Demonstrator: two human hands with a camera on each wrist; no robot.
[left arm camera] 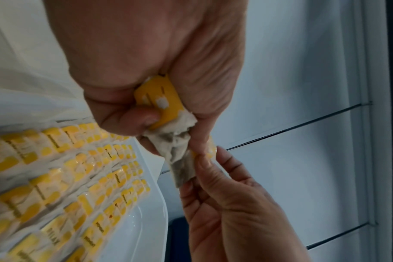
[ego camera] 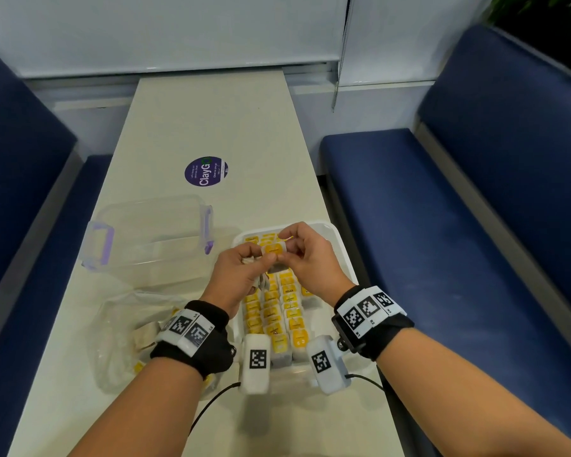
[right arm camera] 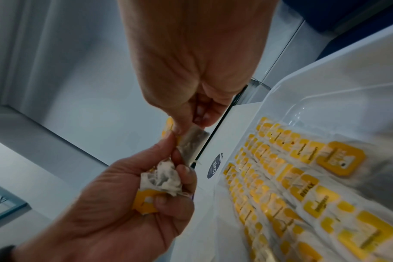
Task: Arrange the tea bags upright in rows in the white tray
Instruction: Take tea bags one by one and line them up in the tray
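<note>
A single paper tea bag with a yellow tag (ego camera: 273, 249) is pinched between the fingertips of the right hand (ego camera: 305, 255) and the left hand (ego camera: 241, 272) above the white plastic tray (ego camera: 338, 245), apparently so it can be squared before being stood in a row. A crumpled bunch of spare tea bags (left arm camera: 166, 113) is clenched in the left hand, likely kept ready as the next ones, while the upright yellow-tagged rows (ego camera: 277, 311) are already packed into most of the tray.

A table (ego camera: 211, 127) is running away from the viewer between two benches, one (ego camera: 30, 192) lying left, one (ego camera: 442, 192) right. A tray (ego camera: 335, 232) is sitting on its near right part, with tea bags (ego camera: 277, 311) standing in rows inside. A container (ego camera: 152, 232) is lying just left of the tray, a plastic bag (ego camera: 126, 324) nearer, before it. Both hands, left (ego camera: 241, 272) and right (ego camera: 307, 255), are meeting above the tray, sharing one tea bag (ego camera: 273, 249). A round sticker (ego camera: 206, 171) is lying farther back.
</note>
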